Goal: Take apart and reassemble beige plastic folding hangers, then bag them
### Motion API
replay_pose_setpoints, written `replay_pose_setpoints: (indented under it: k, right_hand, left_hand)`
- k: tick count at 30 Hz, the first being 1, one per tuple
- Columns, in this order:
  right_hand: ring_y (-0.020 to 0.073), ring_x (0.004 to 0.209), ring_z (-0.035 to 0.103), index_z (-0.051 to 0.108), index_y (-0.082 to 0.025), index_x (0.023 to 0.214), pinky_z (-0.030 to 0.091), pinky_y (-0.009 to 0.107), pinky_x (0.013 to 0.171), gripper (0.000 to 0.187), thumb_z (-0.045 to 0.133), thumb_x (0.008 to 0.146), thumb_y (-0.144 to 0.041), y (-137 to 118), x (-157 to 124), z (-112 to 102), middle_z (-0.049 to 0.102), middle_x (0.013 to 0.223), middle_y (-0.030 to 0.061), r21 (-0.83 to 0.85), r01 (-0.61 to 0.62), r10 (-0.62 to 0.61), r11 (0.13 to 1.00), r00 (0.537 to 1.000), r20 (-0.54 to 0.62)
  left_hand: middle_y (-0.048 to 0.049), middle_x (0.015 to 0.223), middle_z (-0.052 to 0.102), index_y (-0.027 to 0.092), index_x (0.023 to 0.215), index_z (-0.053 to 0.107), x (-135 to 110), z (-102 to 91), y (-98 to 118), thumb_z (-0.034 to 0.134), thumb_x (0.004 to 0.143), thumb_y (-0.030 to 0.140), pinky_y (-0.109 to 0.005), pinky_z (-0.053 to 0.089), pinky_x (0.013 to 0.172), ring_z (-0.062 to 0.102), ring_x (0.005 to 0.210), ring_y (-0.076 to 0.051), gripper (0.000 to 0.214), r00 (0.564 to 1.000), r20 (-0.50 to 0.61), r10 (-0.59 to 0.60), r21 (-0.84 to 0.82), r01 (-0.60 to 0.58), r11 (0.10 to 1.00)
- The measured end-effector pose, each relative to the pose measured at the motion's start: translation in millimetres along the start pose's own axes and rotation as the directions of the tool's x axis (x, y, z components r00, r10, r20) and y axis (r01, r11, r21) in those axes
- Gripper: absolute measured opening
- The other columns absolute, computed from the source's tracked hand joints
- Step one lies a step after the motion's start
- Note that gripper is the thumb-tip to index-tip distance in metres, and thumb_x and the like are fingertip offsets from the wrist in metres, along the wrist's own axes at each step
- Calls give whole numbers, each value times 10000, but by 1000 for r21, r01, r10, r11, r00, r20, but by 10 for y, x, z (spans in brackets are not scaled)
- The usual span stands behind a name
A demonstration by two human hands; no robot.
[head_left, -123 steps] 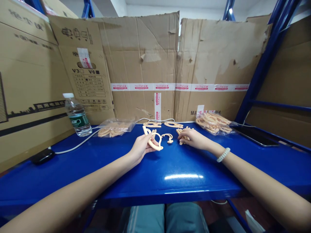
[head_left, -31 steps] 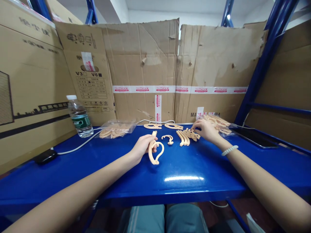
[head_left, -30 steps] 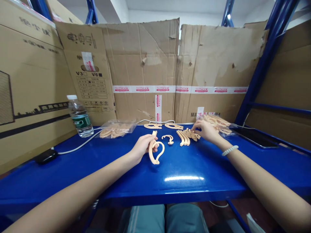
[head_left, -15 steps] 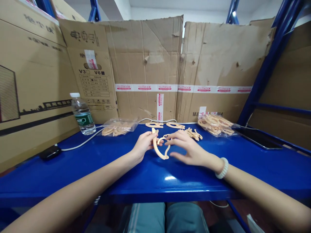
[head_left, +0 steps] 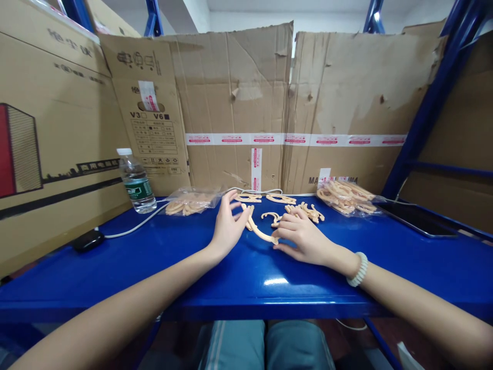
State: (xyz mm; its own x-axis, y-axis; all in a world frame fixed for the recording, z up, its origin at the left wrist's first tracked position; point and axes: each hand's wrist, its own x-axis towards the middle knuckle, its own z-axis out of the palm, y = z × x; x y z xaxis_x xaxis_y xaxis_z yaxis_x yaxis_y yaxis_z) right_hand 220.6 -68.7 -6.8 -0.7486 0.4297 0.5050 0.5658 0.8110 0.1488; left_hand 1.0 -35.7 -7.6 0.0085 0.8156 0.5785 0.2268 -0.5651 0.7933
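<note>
A beige plastic folding hanger (head_left: 263, 236), with long curved arms, is held low over the blue table. My right hand (head_left: 304, 237) pinches its near right end between thumb and fingers. Beside its upper left end is my left hand (head_left: 228, 226), fingers apart and curved; the thumb is close to the hanger, and whether it touches cannot be made out. Just behind lies a loose beige hook piece (head_left: 270, 216), partly covered by my right hand. More small beige hook pieces (head_left: 308, 211) lie in a pile beyond that hand.
Two flat beige hangers, a left one (head_left: 248, 198) and a right one (head_left: 281, 199), lie at the back. Clear bags of beige parts sit left (head_left: 188, 201) and right (head_left: 344, 198). A water bottle (head_left: 137, 190), black device (head_left: 88, 240), tablet (head_left: 418, 220) and cardboard walls (head_left: 234, 108) surround the table (head_left: 215, 288).
My left hand has loosened from the hanger and spread its fingers. My right hand has closed on the hanger's lower end. The hanger's arms have swung and now appear lower and flatter.
</note>
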Motion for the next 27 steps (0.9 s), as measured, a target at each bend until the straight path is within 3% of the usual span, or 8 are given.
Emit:
replay_pose_setpoints:
  k: [2, 4, 7, 10, 16, 19, 23, 27]
  right_hand:
    - [205, 847, 566, 661, -179, 929, 289, 425, 899, 208, 523, 955, -332, 9, -12, 14, 664, 848, 59, 27, -22, 22, 999, 1000, 12]
    - [200, 828, 580, 661, -177, 937, 284, 417, 889, 204, 525, 953, -328, 20, -19, 22, 674, 862, 61, 43, -43, 43, 998, 999, 6]
    - [195, 799, 586, 657, -171, 939, 280, 408, 877, 195, 527, 948, -316, 28, -19, 22, 676, 842, 59, 57, -45, 47, 997, 999, -21]
    - [186, 779, 582, 654, -172, 943, 275, 400, 871, 189, 524, 947, -309, 26, -12, 20, 678, 835, 51, 63, -35, 38, 997, 999, -39]
    - [174, 753, 573, 659, -175, 915, 267, 397, 878, 181, 531, 936, -301, -8, -1, 14, 675, 815, 39, 60, -37, 40, 998, 998, -47]
    - [170, 730, 565, 670, -174, 897, 267, 411, 897, 181, 540, 925, -296, -30, -1, 5, 656, 773, 30, 60, -39, 42, 997, 998, -39]
    - [179, 728, 568, 683, -167, 893, 300, 400, 856, 205, 534, 924, -304, -48, 4, -1, 648, 767, 43, 96, -14, 16, 995, 1000, -22]
    - [187, 732, 576, 699, -171, 926, 310, 411, 864, 227, 533, 932, -325, -60, 18, -4, 654, 765, 48, 135, -15, 18, 991, 1000, -20]
  left_hand:
    - [-122, 1453, 437, 225, 1246, 470, -10, -35, 26, 585, 853, 179, -502, 336, 1112, 408, 1358, -274, 412, 974, 90, 208, 150, -219, 964]
    - [-76, 1325, 578, 225, 1171, 553, -34, -52, 56, 593, 848, 163, -471, 280, 1143, 471, 1303, -245, 332, 890, 291, 352, 237, -424, 874]
    - [-18, 1072, 713, 226, 1041, 613, -84, -39, 79, 636, 850, 205, -467, 298, 1111, 630, 1077, -219, 193, 751, 529, 394, 264, -587, 765]
    - [-18, 966, 725, 198, 944, 613, -114, -20, 75, 624, 886, 232, -493, 294, 1083, 655, 968, -219, 68, 678, 630, 379, 302, -663, 685]
    - [-33, 911, 704, 180, 923, 580, -122, -25, 80, 508, 954, 231, -444, 372, 990, 635, 878, -213, 94, 619, 708, 341, 354, -728, 587]
    - [-27, 865, 688, 184, 876, 571, -136, -23, 87, 506, 939, 218, -354, 443, 882, 631, 839, -206, 97, 600, 731, 325, 357, -742, 567]
    - [-15, 766, 654, 189, 798, 556, -148, -28, 91, 525, 895, 176, -273, 454, 671, 634, 737, -193, 103, 590, 745, 310, 365, -750, 551]
    - [-15, 739, 655, 191, 775, 566, -131, -30, 82, 550, 850, 150, -284, 436, 652, 631, 705, -199, 87, 588, 737, 334, 375, -767, 521]
